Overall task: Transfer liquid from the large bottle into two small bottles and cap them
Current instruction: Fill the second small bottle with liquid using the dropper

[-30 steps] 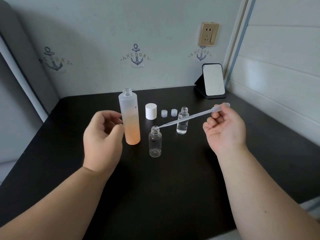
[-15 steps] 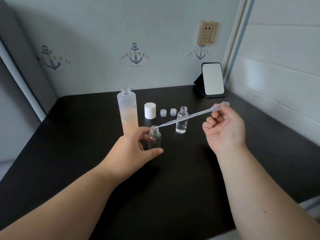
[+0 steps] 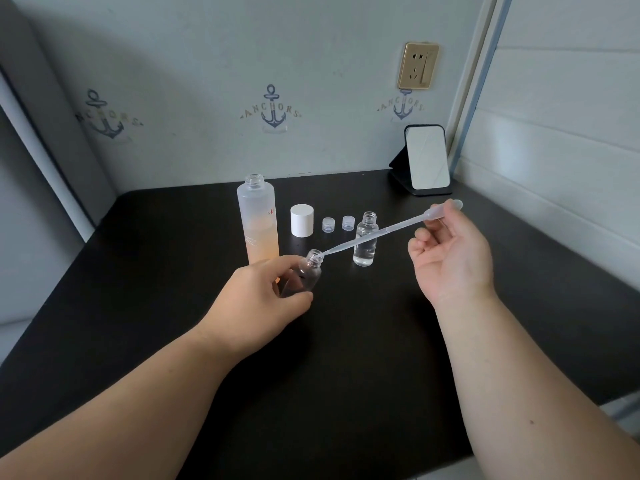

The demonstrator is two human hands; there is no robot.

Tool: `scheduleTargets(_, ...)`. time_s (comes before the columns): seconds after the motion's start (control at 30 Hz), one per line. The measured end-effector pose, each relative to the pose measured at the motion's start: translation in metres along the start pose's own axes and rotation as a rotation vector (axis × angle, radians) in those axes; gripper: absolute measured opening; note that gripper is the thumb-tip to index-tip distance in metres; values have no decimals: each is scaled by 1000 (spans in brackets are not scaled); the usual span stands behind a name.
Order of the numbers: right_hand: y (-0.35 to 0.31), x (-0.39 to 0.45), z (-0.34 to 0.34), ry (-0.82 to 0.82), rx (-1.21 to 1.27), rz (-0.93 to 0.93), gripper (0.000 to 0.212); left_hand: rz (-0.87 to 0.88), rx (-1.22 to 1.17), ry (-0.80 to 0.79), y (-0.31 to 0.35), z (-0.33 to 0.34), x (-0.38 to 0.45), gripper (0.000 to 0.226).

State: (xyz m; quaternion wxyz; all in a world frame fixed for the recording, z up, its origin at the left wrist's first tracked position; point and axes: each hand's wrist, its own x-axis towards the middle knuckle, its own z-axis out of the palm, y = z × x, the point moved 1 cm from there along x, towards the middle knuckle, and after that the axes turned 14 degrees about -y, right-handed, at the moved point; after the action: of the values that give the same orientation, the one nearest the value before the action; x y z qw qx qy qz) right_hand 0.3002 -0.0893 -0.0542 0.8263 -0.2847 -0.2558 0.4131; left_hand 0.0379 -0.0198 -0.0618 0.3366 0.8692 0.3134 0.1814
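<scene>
My left hand (image 3: 258, 296) grips a small clear bottle (image 3: 308, 273) and holds it tilted to the right, mouth uncapped. My right hand (image 3: 450, 252) pinches the bulb of a long plastic pipette (image 3: 375, 234); the pipette tip rests at that bottle's mouth. Behind my left hand, the large frosted bottle (image 3: 258, 221) stands uncapped with orange liquid in its lower half. A second small bottle (image 3: 365, 239) stands upright to the right with clear liquid inside, also uncapped. Its large white cap (image 3: 302, 220) and two small clear caps (image 3: 328, 225) (image 3: 348, 223) sit in a row behind.
All of this is on a black table (image 3: 346, 358) set in a wall corner. A small standing mirror (image 3: 426, 159) is at the back right. The table's front edge runs near my right forearm.
My left hand went from near the large bottle to the front small bottle, gripped it and tilted it toward the pipette tip. My right hand and the pipette stayed about where they were.
</scene>
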Motion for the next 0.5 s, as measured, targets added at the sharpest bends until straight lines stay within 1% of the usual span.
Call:
scheduleTargets(0.3, 0, 1, 1, -46, 45, -6, 26, -5, 2, -8, -5, 1, 0, 27)
scheduleTargets(0.5, 0, 0, 2, -61, 22, -17, 32, -12, -23, -3, -5, 0, 1, 30)
